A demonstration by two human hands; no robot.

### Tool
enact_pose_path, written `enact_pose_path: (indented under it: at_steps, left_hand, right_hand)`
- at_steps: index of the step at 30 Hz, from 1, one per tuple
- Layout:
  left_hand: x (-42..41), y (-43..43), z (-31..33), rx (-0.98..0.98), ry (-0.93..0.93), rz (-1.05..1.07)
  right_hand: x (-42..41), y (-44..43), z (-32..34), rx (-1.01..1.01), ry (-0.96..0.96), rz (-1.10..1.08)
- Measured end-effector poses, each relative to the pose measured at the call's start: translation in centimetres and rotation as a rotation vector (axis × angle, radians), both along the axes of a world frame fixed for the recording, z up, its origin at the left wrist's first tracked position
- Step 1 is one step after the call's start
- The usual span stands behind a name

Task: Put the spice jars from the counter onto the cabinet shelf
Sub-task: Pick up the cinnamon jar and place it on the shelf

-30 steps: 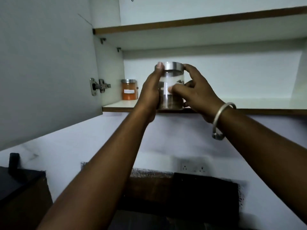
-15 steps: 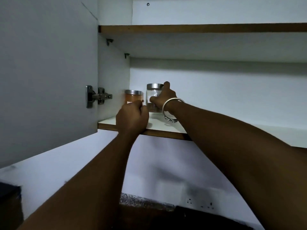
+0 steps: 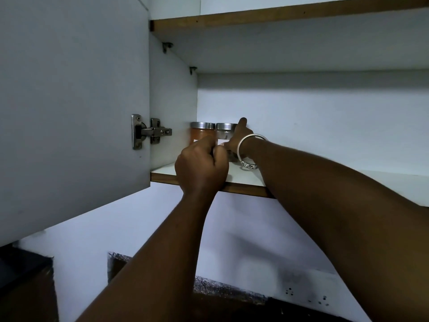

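Observation:
Two glass spice jars with metal lids stand side by side at the back left of the lower cabinet shelf (image 3: 246, 176). The left jar (image 3: 201, 133) holds orange powder. The clear jar (image 3: 224, 131) beside it has dark spice at its bottom. My right hand (image 3: 239, 138) wraps around the clear jar from the right, one finger raised above its lid. My left hand (image 3: 202, 166) is curled into a fist over the shelf's front edge, in front of the orange jar, with nothing visible in it.
The open cabinet door (image 3: 69, 101) with its metal hinge (image 3: 151, 132) hangs to the left. An upper shelf (image 3: 278, 17) runs above. The lower shelf stretches white to the right. Below are a wall with sockets (image 3: 306, 296) and a dark counter (image 3: 21, 270).
The clear jar went from being held by both hands at the shelf edge to standing beside the orange jar. My left hand let go and stays fisted at the edge.

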State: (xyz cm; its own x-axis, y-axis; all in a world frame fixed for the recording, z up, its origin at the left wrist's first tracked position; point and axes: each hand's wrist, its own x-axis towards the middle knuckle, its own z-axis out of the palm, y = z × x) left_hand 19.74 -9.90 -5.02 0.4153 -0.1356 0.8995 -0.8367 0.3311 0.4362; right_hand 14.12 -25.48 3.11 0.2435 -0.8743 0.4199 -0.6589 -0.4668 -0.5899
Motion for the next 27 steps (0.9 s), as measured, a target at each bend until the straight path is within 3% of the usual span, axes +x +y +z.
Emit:
enact_pose_path:
  at_steps: [7,9,12,14,20,23,27]
  left_hand:
    - [0.1,-0.1,0.0,0.005,-0.043,-0.003]
    - [0.2,-0.2,0.1,0.033,-0.064,0.011]
    - [0.4,-0.5,0.2,0.077,-0.078,0.017]
    - [0.6,-0.5,0.2,0.087,-0.070,0.004]
    - [-0.2,1.2,1.0,0.252,-0.052,-0.001]
    - [-1.2,3.1,1.5,0.422,-0.174,-0.079]
    - [-6.8,7.7,-0.1,0.402,-0.233,-0.266]
  right_hand:
    - [-0.3,0.7,-0.7,0.078,-0.049,0.042]
    - [-1.0,1.6,-0.6,0.149,0.084,0.017]
    - [-3.2,3.6,-0.2,0.077,0.368,-0.053]
    - [-4.9,5.7,-0.1,0.076,0.437,0.050]
    - [-9.4,14.4,-2.1,0.023,0.401,0.237]
    - [-12.0,18.9,-3.5,-0.168,0.442,0.192]
    - [-15.0,24.4,-8.5,-0.374,0.177,0.132]
